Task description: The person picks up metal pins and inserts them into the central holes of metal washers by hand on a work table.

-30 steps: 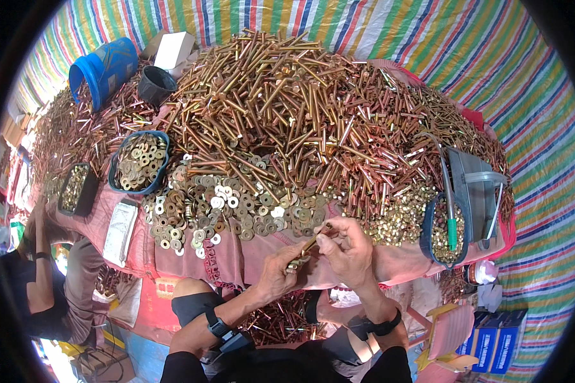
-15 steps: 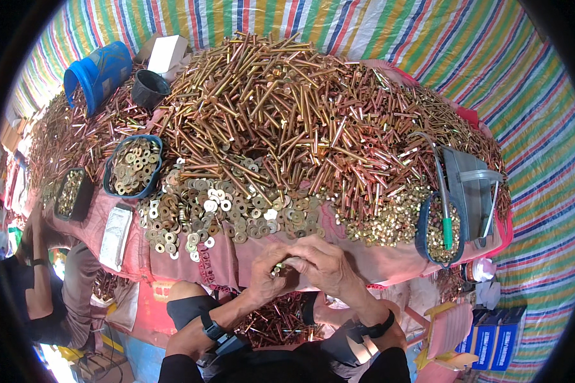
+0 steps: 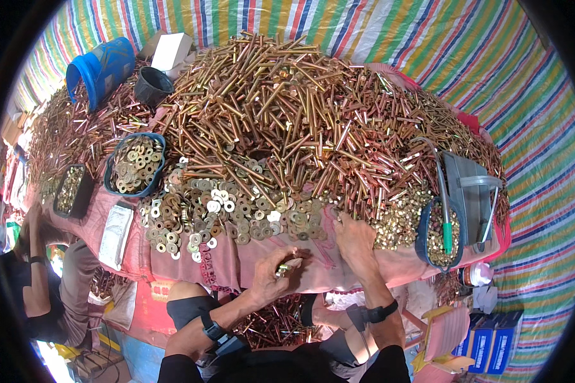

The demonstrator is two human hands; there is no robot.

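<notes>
1. L hand (image 3: 273, 274) was curled round a gold-coloured metal fastener (image 3: 282, 271), one end showing; long axis mostly hidden.
2. R hand (image 3: 356, 241) was fwd & right of L, low over pink cloth (image 3: 326, 267); couldn't tell if gripping.
3. Small shiny gold metal nuts (image 3: 395, 222) lay just right of R hand, the nearer one; flat round dull-metal washers (image 3: 259, 226), left.

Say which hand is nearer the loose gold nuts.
Right. The right hand is just left of the nuts; the left hand is farther left and lower in view.
</notes>
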